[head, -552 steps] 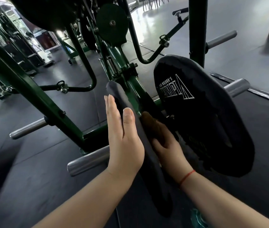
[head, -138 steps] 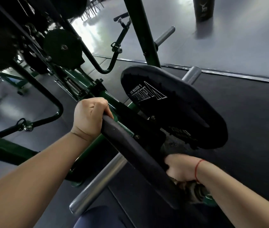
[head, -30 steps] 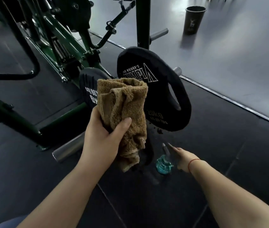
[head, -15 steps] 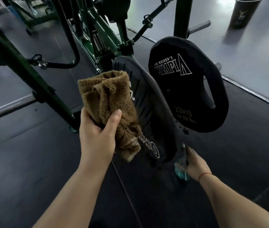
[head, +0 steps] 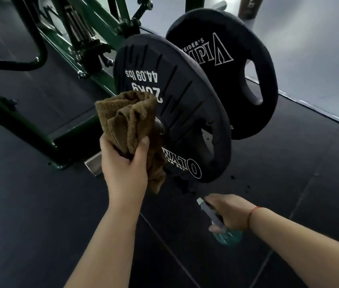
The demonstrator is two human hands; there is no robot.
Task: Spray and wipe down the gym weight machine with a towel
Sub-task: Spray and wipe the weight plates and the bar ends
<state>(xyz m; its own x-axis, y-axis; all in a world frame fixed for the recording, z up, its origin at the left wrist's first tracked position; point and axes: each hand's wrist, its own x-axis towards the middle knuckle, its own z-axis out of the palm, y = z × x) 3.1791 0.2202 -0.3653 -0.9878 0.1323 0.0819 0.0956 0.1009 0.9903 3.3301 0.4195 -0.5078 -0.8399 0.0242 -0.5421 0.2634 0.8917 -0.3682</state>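
My left hand [head: 123, 163] grips a bunched brown towel [head: 129, 125] and holds it up just left of the near black 20 kg weight plate [head: 181, 113]. That plate hangs on a steel peg of the green weight machine [head: 93, 32]. A second black plate [head: 237, 80] hangs behind it to the right. My right hand [head: 229, 210] is low over the floor, closed around a teal spray bottle [head: 224, 235] whose grey nozzle points up toward the near plate's lower edge.
Dark rubber floor mats [head: 39, 204] cover the ground, with wet drops under the near plate. A steel peg end [head: 93, 166] sticks out low beside my left wrist. Black curved bars [head: 29, 63] run at the left. A dark bin [head: 249, 7] stands at the top right on the grey floor.
My right hand has closed on the spray bottle and lifted it slightly. The view has moved closer to the plates. The left hand still holds the towel beside the near plate.
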